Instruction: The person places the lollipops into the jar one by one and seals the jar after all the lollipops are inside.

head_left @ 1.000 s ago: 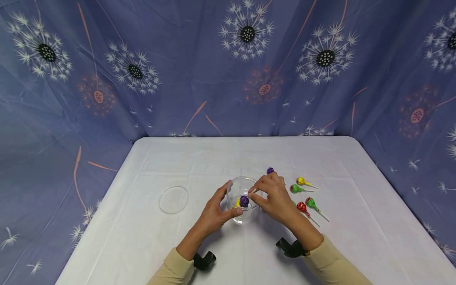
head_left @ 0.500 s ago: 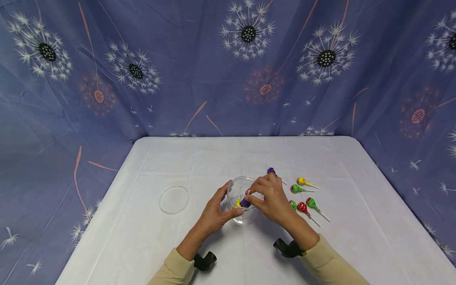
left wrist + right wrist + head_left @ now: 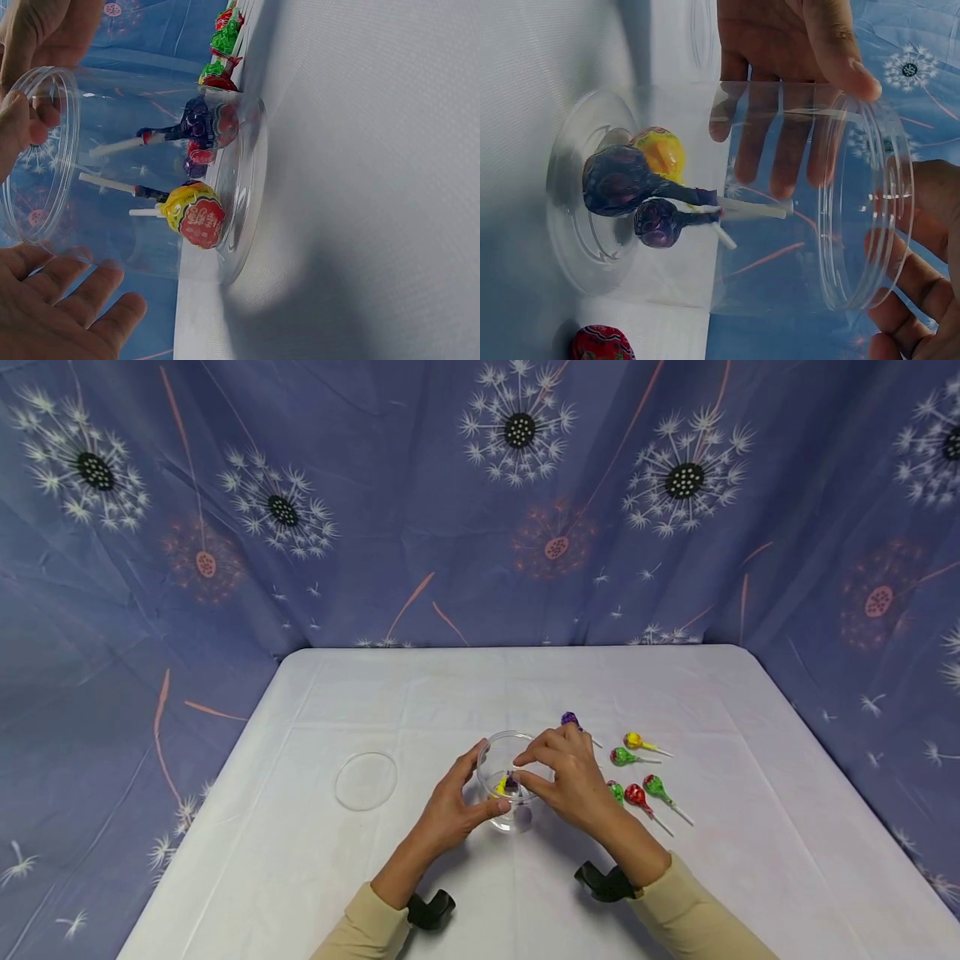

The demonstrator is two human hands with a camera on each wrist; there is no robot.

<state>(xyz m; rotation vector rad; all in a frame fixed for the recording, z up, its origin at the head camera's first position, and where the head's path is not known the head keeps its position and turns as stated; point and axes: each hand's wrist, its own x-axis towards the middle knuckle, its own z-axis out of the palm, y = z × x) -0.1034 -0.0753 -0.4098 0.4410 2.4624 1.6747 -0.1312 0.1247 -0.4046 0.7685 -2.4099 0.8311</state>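
Left hand (image 3: 450, 806) curling fingers round clear jar (image 3: 509, 781), gripping its wall mid-table. Right hand (image 3: 570, 777) resting loosely curled fingers at jar rim, gripping nothing. Yellow and purple lollipops (image 3: 641, 184) lying inside. Beyond, loose lollipops (image 3: 637, 772) lying right; lid (image 3: 366, 781) sitting left.

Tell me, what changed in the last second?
The purple lollipop sank from the right hand to the bottom of the jar, beside the yellow one. The left hand kept holding the jar; loose lollipops and lid stayed put.
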